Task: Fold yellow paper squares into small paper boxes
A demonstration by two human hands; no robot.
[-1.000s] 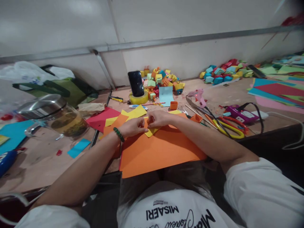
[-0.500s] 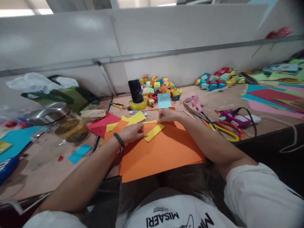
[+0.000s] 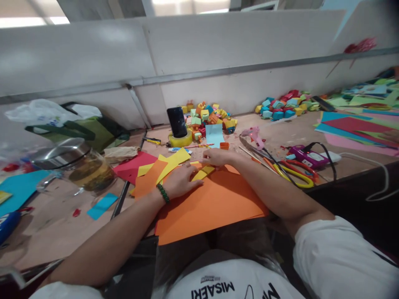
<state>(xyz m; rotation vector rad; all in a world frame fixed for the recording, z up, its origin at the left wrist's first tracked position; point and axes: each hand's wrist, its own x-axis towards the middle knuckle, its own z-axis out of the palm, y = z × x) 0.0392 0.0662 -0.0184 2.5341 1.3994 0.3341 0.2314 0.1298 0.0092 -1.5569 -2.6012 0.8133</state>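
Tabletop (image 3: 52, 232) | left hand (image 3: 179, 182) palm-down | right hand (image 3: 215, 157) curled | yellow strip (image 3: 205, 172) between

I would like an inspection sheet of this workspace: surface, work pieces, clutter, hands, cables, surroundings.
Surface: pinkish table, with small scraps.
Work pieces: yellow paper strip over orange sheet, which reaches past the table's front edge.
Clutter: glass jug left; phone upright at yellow tape roll; yellow-handled scissors right.
Hands: left hand and right hand at the strip; exact grip unclear.
Cables: white cable hanging past the table edge, right.
Surroundings: pale partition behind.
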